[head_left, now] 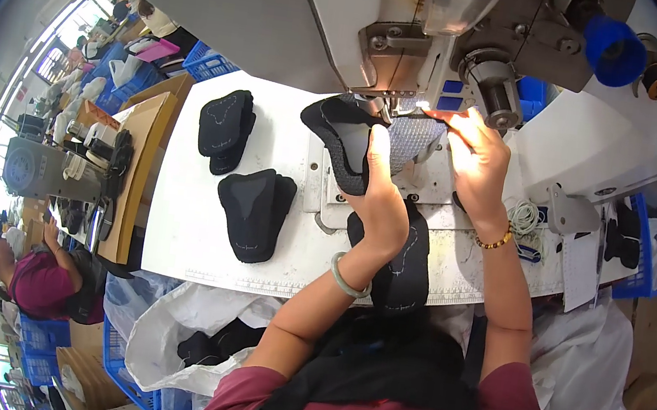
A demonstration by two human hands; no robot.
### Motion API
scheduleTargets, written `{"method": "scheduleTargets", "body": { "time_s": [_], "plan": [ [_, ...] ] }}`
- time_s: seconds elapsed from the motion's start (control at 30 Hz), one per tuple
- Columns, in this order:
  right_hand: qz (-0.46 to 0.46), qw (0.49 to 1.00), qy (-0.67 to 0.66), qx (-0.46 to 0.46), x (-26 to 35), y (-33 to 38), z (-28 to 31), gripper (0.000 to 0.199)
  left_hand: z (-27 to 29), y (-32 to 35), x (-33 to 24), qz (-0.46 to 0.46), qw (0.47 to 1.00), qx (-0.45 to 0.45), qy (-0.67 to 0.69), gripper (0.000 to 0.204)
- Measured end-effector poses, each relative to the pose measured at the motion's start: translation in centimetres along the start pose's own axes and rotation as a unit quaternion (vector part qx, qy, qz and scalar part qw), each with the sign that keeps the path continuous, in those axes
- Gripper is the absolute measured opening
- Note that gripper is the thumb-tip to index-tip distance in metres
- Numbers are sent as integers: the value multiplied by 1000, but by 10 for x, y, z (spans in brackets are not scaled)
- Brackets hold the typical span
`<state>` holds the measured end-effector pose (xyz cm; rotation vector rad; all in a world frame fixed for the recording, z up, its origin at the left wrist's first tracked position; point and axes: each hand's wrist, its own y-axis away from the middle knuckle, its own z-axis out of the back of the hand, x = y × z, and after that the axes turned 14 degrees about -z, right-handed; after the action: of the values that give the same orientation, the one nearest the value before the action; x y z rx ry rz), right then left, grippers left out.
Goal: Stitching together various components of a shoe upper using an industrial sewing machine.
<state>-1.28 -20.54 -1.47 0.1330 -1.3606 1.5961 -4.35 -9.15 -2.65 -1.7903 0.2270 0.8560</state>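
Hands meet at the needle of the grey industrial sewing machine. Left hand presses flat, thumb stretched up, on the curved black and grey fabric shoe piece, which lies on the white machine table. Its long axis goes from upper left down to this hand. Right hand is nearer to the needle and pinches the grey mesh end of the piece between closed fingertips
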Motion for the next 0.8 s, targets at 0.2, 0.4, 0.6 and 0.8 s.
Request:
{"method": "scheduleTargets", "body": {
  "time_s": [0.2,0.4,0.6,0.8],
  "plan": [
    [-82,990,-113,9,-12,-3,-10,24,27,14,21,-60,995,15,83,33],
    [-95,977,-188,29,-19,-1,-13,24,50,-60,23,351,878,58,320,31],
    [28,991,-27,-124,-22,11,-13,36,57,-58,29,291,871,155,363,15],
    [217,970,45,-99,-14,25,-16,43,51,-43,33,268,887,98,363,12]
  ]
}}
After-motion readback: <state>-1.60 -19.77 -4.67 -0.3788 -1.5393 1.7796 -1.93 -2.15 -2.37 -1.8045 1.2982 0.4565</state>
